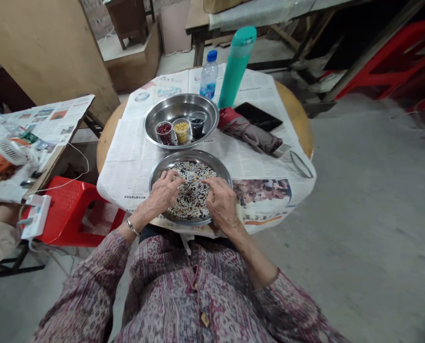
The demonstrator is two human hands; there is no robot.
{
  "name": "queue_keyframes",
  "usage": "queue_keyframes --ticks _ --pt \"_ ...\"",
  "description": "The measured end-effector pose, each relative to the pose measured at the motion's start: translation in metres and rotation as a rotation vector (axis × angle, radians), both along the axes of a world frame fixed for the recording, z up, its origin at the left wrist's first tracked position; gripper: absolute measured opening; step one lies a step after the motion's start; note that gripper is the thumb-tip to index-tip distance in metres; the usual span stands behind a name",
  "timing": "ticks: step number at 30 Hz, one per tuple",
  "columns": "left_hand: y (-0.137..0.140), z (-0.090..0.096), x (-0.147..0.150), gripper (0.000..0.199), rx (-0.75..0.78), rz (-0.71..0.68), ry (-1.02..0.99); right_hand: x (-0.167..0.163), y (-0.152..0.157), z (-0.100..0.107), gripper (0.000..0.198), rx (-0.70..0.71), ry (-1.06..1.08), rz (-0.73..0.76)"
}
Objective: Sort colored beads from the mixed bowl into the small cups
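A steel basin (155, 172) nearest my body holds a mixed layer of small grains and beans (194, 190), mostly white with black, dark red and yellow. My left hand (165, 191) is over its left side, fingers curled down at the mix. Over the right side, my right hand (222, 201) has its index finger pointing into the grains and the other fingers folded. Whatever either hand pinches is hidden or too small to name. Behind, a second steel basin (158, 108) holds clear cups of red beans (164, 132), yellow beans (181, 131) and black beans (197, 126).
Newspaper (126, 157) covers the round table (301, 119). A water bottle (208, 76), a green bottle (237, 66), a dark tablet or phone (258, 116) and a folded umbrella (248, 131) lie or stand beyond. At left are a red stool (64, 209), a power strip (36, 215) and another person's arm (0, 214).
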State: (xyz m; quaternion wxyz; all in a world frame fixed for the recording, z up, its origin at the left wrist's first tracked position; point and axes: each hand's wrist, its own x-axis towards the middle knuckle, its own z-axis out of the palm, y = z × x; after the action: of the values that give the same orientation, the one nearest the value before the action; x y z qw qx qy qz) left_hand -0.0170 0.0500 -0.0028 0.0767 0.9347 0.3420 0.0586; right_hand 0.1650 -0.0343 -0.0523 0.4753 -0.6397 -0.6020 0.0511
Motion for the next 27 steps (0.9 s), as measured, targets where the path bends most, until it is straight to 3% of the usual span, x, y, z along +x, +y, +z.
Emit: queue_keyframes --ticks 4,6,9,13,17,20,23,27 --pt "0.006 0.001 0.000 0.070 -0.027 0.202 -0.025 0.000 0.000 0.000 0.039 0.015 -0.004 -0.020" --pt "0.006 -0.001 0.006 0.059 -0.099 0.176 -0.042 -0.001 -0.001 0.001 0.039 0.019 -0.010 -0.028" --pt "0.005 -0.003 0.020 0.025 -0.216 0.058 -0.102 -0.001 -0.002 0.001 0.037 0.022 -0.024 -0.025" --pt "-0.002 0.000 0.035 0.034 -0.226 -0.022 -0.173 0.000 -0.004 0.002 0.038 0.073 -0.008 -0.028" --pt "-0.016 0.004 0.039 0.023 -0.115 -0.155 -0.130 0.000 -0.005 0.002 0.038 0.130 0.028 -0.050" --pt "-0.021 -0.002 0.041 0.045 -0.046 -0.266 -0.062 0.000 -0.006 0.003 0.037 0.123 0.047 -0.050" --pt "-0.015 -0.015 0.048 0.047 -0.006 -0.313 -0.008 0.000 -0.006 0.003 0.037 0.110 0.044 -0.043" --pt "0.007 -0.024 0.063 0.042 0.003 -0.270 0.005 0.001 -0.005 0.001 0.035 0.117 0.028 -0.054"
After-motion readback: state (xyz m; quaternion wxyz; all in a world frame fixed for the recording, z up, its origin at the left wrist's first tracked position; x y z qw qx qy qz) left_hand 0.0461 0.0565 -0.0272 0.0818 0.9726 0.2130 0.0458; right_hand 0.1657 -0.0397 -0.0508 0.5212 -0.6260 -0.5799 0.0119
